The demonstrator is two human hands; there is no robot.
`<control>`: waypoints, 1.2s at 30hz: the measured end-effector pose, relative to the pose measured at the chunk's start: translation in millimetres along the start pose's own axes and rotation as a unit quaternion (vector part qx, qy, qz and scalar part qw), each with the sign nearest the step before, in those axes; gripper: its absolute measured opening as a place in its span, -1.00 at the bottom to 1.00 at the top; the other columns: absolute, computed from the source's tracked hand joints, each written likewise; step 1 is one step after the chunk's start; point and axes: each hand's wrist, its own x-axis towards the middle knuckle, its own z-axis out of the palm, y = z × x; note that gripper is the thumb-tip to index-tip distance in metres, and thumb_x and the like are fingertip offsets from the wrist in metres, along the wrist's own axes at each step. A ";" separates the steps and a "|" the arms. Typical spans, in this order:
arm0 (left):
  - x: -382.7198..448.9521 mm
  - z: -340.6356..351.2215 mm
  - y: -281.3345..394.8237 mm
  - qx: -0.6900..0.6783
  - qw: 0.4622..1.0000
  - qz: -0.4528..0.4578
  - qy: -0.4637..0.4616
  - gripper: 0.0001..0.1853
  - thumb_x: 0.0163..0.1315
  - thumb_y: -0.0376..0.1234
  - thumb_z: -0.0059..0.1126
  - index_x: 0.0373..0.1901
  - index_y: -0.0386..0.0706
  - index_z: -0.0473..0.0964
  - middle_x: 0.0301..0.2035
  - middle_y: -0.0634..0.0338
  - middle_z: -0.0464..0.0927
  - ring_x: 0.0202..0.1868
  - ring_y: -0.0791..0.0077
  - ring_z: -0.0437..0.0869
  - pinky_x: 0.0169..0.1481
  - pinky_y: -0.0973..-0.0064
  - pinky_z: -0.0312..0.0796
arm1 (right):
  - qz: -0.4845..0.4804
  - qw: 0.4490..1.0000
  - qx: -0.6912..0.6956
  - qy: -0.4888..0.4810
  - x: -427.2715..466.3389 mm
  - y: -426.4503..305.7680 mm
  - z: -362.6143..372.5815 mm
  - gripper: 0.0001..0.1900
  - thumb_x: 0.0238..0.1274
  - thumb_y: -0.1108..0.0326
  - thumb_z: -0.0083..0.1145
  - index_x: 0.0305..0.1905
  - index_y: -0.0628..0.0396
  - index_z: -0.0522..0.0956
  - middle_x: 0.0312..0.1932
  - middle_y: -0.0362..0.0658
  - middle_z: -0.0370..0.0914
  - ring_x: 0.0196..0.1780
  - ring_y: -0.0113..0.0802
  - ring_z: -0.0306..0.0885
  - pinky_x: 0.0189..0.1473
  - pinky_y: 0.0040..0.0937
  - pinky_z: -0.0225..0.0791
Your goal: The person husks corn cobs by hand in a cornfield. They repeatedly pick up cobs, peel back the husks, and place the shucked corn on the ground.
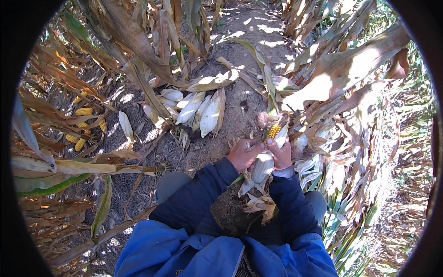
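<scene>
Both of my hands meet on a partly husked ear of corn (273,133), its yellow kernels bare at the upper end. My left hand (244,154) grips it from the left, with the thumb near the kernels. On the other side my right hand (281,152) holds the ear and a pale husk leaf (283,135) that stands away from it. Brown silk (266,119) hangs around the tip. Below my hands lies a pale husk-covered ear (262,168), and loose dry husks (260,204) rest on the soil between my legs.
Several ears in white husks (207,114) lie in a pile ahead to the left. Bare yellow cobs (81,133) lie farther left. A cut stalk (104,168) juts in from the left. Dry corn plants (342,76) and peeled husks (320,166) crowd the right.
</scene>
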 end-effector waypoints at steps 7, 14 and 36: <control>-2.5 0.8 3.6 0.023 1.000 0.018 0.002 -0.66 0.41 -0.20 0.10 -0.25 -0.36 0.60 -0.57 0.27 0.55 -0.60 0.70 0.49 -0.53 0.58 0.31 | 0.031 0.999 -0.013 0.006 -1.7 -13.6 3.0 -0.43 0.13 0.12 0.42 0.11 0.19 0.41 -0.14 -0.28 0.47 -0.14 -0.54 0.43 -0.08 -0.50 0.35; -6.2 0.5 11.4 0.112 0.993 0.036 0.006 -0.61 0.34 -0.17 0.15 -0.17 -0.41 0.61 -0.40 0.02 0.69 -0.36 0.49 0.64 -0.20 0.40 0.48 | -0.011 1.000 -0.029 0.005 4.4 -9.9 -4.1 -0.35 0.12 0.01 0.42 0.17 0.20 0.41 -0.09 -0.28 0.46 -0.09 -0.54 0.41 -0.04 -0.50 0.33; -105.2 -18.1 23.9 0.518 0.838 0.116 -0.128 -0.85 0.19 -0.30 0.14 -0.33 -0.17 0.61 -0.53 -0.06 0.59 -0.49 -0.03 0.65 -0.36 0.11 0.48 | 0.043 0.958 -0.004 0.283 50.1 -11.1 -99.2 -0.74 0.36 0.17 0.14 -0.05 0.12 0.53 -0.23 -0.20 0.50 -0.31 -0.42 0.57 -0.33 -0.39 0.50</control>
